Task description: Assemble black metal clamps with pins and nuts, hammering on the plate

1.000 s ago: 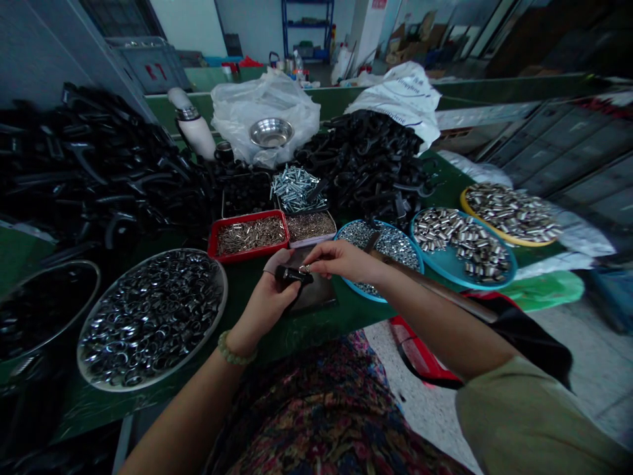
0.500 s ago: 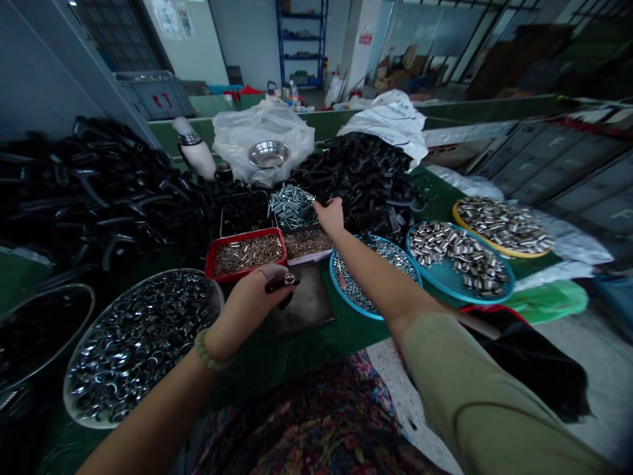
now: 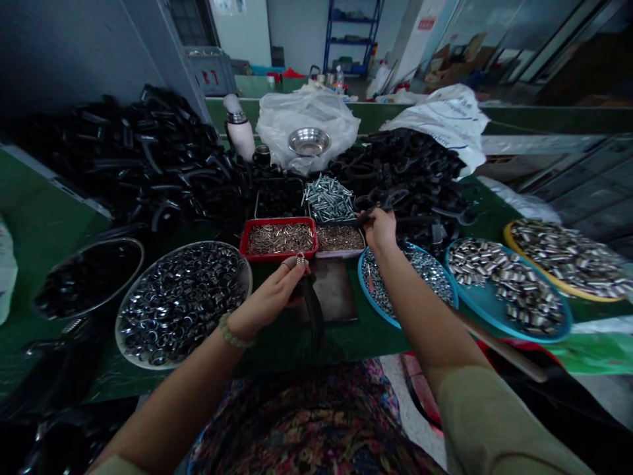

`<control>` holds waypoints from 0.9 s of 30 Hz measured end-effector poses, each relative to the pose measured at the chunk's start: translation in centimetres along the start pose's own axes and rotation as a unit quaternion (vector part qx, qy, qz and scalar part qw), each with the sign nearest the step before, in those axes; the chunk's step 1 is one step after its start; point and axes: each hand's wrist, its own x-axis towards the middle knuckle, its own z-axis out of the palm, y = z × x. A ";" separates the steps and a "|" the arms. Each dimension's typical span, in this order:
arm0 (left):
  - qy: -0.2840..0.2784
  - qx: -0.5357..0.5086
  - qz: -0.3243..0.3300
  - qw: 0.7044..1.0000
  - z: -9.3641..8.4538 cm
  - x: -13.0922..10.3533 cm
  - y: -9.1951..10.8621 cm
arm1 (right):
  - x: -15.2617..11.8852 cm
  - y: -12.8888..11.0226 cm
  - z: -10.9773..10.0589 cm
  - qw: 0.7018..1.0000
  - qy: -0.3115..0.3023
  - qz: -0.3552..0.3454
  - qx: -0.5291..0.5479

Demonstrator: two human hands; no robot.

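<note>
My left hand (image 3: 271, 295) is closed on a black curved handle (image 3: 313, 309), which hangs down over a flat dark plate (image 3: 336, 293). A small shiny metal sleeve (image 3: 299, 258) stands out at the thumb and fingertips of that hand. Farther forward, my right hand (image 3: 382, 231) pinches a dark part (image 3: 366, 216), whose exact kind I cannot make out. It is at the front of a heap of black clamp-like parts (image 3: 420, 171), just right of a tray of silvery bolts (image 3: 327, 198).
A red tray (image 3: 242, 245) of small pins stands by a tray of tiny brownish pieces (image 3: 341, 239). A white-rimmed basin (image 3: 121, 326) of metal rings lies left. Blue basins (image 3: 390, 320) and a yellow one (image 3: 544, 280) with metal parts sit right. A flask (image 3: 241, 135) stands behind.
The view has turned left and down. My right hand has gone from the bolts to the black heap and now grips a dark part. The black handle in my left hand has swung to point downward.
</note>
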 end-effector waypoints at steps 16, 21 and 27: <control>-0.034 0.174 0.137 0.975 1.9 0.0 -1.6 | -18.1 -2.0 -6.5 0.942 -0.320 0.096 -0.027; -0.057 0.187 0.130 0.972 2.3 -0.7 -1.2 | -18.4 -2.5 -5.4 0.938 -0.306 0.161 -0.028; -0.060 0.215 0.165 0.961 2.8 -1.3 -0.8 | -18.7 -3.0 -4.5 0.946 -0.278 0.151 -0.074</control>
